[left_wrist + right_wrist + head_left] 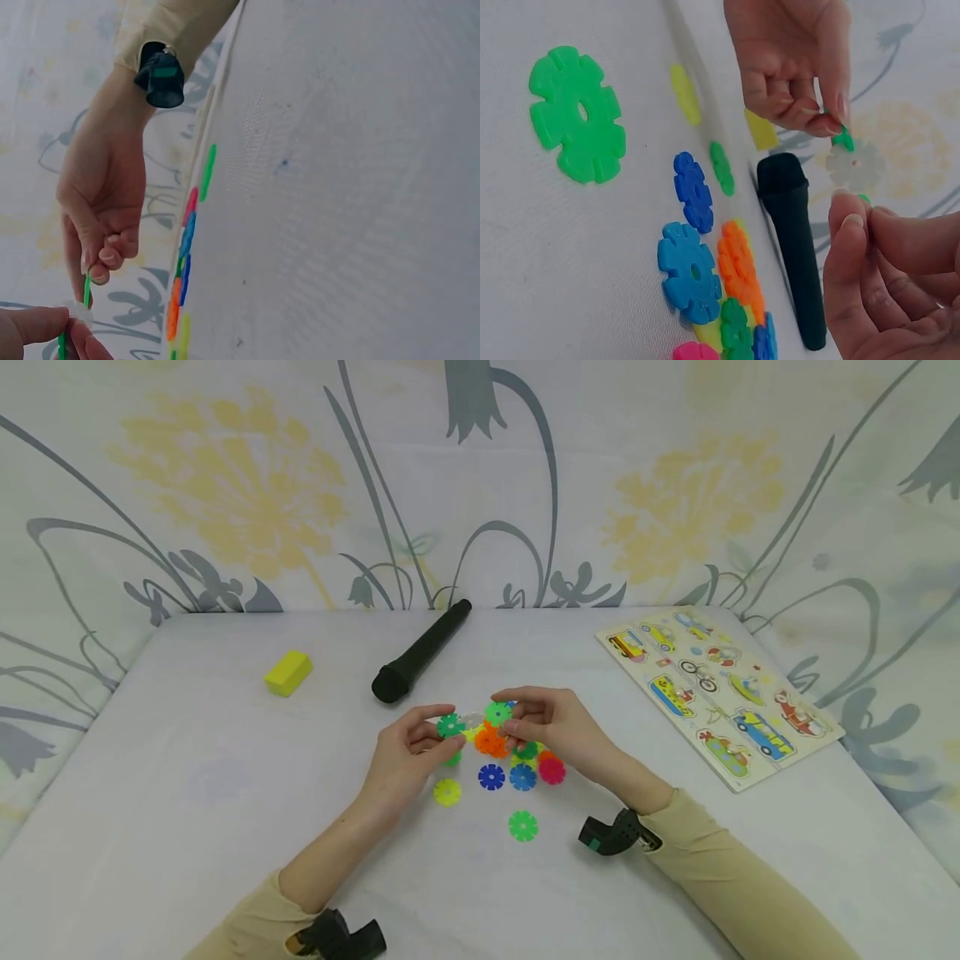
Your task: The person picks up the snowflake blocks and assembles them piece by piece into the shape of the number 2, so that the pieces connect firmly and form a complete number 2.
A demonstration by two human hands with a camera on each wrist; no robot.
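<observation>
My left hand (405, 756) pinches a darker green notched snowflake disc (450, 725) between thumb and fingertips. A light green snowflake disc (498, 712) is pinched by my right hand (558, 727). Between the two stands a whitish translucent snowflake disc (855, 164), its edges touching or joined to the green ones; how firmly cannot be seen. Both hands are raised above a small group of discs on the table: orange (491, 741), dark blue (491, 777), lighter blue (522, 777), pink (552, 769) and yellow (447, 792). Another green disc (522, 826) lies nearer to me.
A black microphone (422, 653) lies behind the hands. To the left is a yellow block (288, 673). A wooden picture board with vehicles (720, 693) lies at the right on the white-covered table (187, 793). Patterned cloth (420, 485) hangs behind.
</observation>
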